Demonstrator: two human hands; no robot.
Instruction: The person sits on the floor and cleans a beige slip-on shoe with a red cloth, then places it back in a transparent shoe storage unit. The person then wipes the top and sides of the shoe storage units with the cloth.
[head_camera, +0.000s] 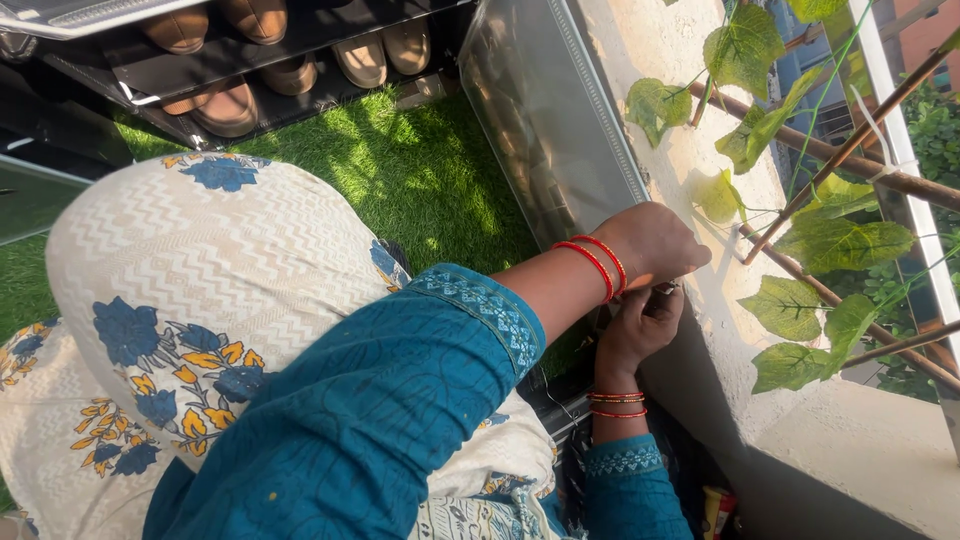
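Something small and metallic (664, 288), possibly a clip or fastener, is pinched between the two hands against the side of the pale concrete ledge (690, 180); it is too small and too shaded to be identified with certainty. It is seen just under the fingertips of the left hand (655, 245), which is reached over from above with red bangles at the wrist, and just above the curled fingers (660, 310) of the right hand (640, 330), which is brought up from below. Both hands are closed around the piece, the left being the nearer and covering most of it. No long axis can be made out. Only a grey glint is shown between the fingertips. Beside the hands, green leaves (840, 240) on brown stems are trained along the ledge, and artificial grass (420, 170) and a shoe rack (270, 50) are seen behind.
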